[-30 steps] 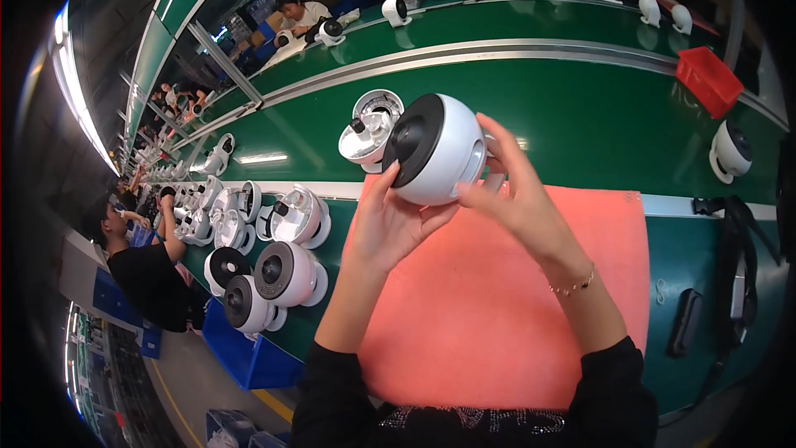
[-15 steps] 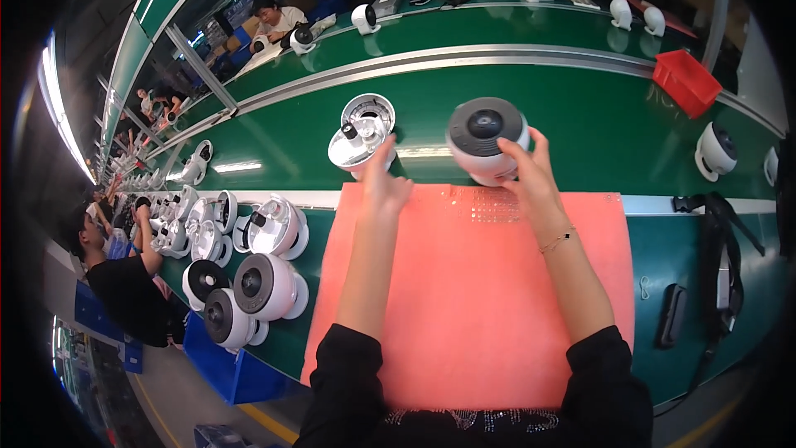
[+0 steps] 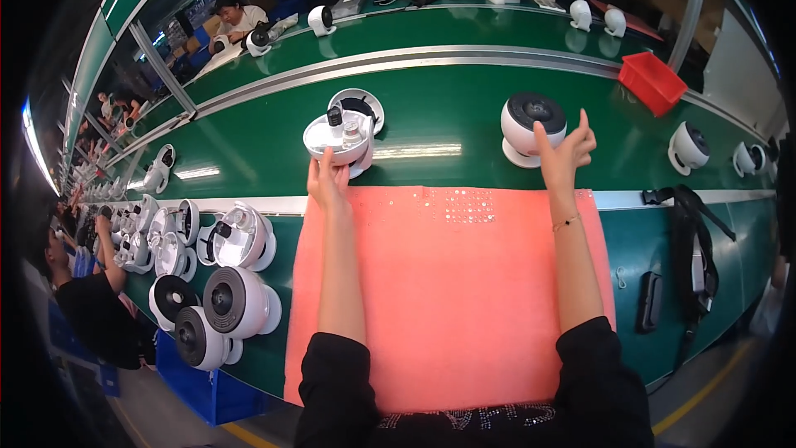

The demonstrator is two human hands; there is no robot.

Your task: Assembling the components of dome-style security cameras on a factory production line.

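An opened round white camera housing stands on the green surface beyond the pink mat. Its lower shell shows a small black part and a clear round part inside, and the other half is tipped back behind it. My left hand grips the near rim of that shell, thumb in front. To the right, a closed white ball-shaped camera with a dark ringed top stands upright on its base. Beside it my right hand is open, fingers spread; one finger overlaps the camera's right side, and whether it touches I cannot tell.
The pink mat lies before me, with shiny dots along its far edge. At left stand several white cameras, some opened, above a blue bin. A red tray, a black strap and a co-worker flank the bench.
The closed camera has moved right and stands on the surface, released by my right hand. My left hand has taken hold of the opened housing. The whole view has shifted slightly.
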